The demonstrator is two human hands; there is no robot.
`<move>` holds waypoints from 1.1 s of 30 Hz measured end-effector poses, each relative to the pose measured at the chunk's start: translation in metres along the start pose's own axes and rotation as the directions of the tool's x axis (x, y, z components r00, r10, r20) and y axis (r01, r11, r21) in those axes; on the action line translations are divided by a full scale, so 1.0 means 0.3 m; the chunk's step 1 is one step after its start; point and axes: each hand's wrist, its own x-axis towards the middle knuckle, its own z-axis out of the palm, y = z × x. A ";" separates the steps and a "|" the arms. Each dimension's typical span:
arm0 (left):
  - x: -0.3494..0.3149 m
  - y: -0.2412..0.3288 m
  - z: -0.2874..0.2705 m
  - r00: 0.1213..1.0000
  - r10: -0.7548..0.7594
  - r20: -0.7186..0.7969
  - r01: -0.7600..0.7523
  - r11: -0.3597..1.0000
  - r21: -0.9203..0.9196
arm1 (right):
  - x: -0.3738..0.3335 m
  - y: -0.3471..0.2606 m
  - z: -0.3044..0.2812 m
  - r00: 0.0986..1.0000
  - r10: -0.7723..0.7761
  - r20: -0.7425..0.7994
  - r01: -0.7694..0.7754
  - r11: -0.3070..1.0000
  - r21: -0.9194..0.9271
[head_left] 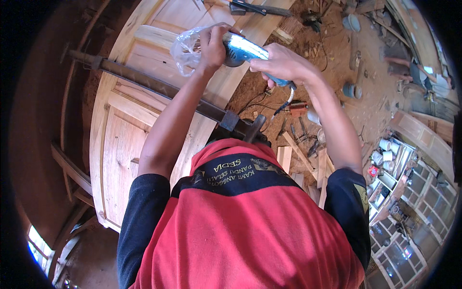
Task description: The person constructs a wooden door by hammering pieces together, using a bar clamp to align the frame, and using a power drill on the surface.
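Observation:
Both my hands are on a long blue corded power tool at the top middle, held over a wooden panel door. My left hand is closed around its left end. A crumpled clear plastic bag surrounds that end, and I cannot tell whether it is fixed to the tool. At the other end, my right hand wraps the rear grip, where the cord comes out. The pale door lies under my left arm. The tool's working face is hidden.
A metal bar clamp crosses the door. Black-handled tools lie at its far end. Wood offcuts, hand tools and cords litter the brown floor. Buckets and a shelf of cans stand to the right. Another person is at the far right.

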 end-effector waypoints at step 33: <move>-0.281 0.329 -1.490 0.658 0.172 -0.734 -0.154 0.984 0.092 | 0.693 -1.166 0.878 0.804 -0.295 0.516 0.465 0.853 -0.236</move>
